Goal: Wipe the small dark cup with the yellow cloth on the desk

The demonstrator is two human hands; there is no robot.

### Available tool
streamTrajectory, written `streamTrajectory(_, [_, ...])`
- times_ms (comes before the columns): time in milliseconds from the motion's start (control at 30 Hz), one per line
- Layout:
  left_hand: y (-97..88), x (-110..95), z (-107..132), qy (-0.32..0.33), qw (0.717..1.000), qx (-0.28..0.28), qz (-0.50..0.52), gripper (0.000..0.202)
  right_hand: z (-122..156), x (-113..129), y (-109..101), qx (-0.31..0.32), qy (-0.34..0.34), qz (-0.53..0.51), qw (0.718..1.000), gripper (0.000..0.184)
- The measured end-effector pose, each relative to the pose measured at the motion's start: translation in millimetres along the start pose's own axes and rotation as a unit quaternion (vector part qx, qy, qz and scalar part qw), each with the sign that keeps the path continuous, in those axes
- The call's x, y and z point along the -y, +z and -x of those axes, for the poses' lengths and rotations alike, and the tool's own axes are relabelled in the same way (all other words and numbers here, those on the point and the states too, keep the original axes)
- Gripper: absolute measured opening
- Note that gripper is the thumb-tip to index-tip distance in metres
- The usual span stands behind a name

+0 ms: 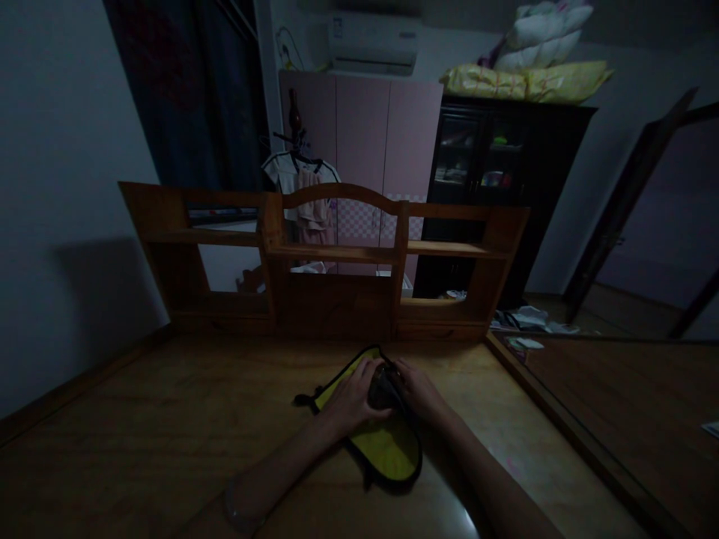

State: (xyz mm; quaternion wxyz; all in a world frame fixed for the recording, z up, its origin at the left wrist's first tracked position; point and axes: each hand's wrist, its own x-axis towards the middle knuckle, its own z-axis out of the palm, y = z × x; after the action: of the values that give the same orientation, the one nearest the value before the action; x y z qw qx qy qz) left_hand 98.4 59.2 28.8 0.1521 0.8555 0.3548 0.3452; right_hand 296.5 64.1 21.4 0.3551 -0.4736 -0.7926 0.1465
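Note:
A yellow cloth piece with black trim and straps (387,449) lies on the wooden surface (168,434) in front of me. My left hand (351,397) rests on its upper part, fingers curled around a small dark object (383,389). My right hand (419,393) grips the same dark object from the right side. Both hands meet over the cloth; the room is dim, so what the dark object is stays unclear.
A wooden headboard with shelves (331,254) stands along the far edge. Behind it are a pink wardrobe (365,142), a dark glass cabinet (483,172) topped with bedding, and hanging clothes (303,195). An open door (629,209) is at right.

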Motion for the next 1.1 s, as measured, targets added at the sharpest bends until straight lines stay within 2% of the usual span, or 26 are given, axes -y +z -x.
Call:
streamTrajectory(333, [-3.3, -1, -1, 0.016, 1.0, 0.01, 0.015, 0.081, -1, 8, -7, -0.036, -0.029, 0.005, 0.999, 0.011])
streamTrajectory(933, [-4.1, -3, -1, 0.025, 0.999, 0.023, 0.014, 0.082, -1, 12, -4, -0.069, -0.049, -0.014, 0.996, 0.015])
streamTrajectory(1100, [-3.8, -3, -1, 0.022, 0.999, 0.025, 0.012, 0.081, 1, 10, 2, -0.049, -0.013, -0.029, 0.998, 0.016])
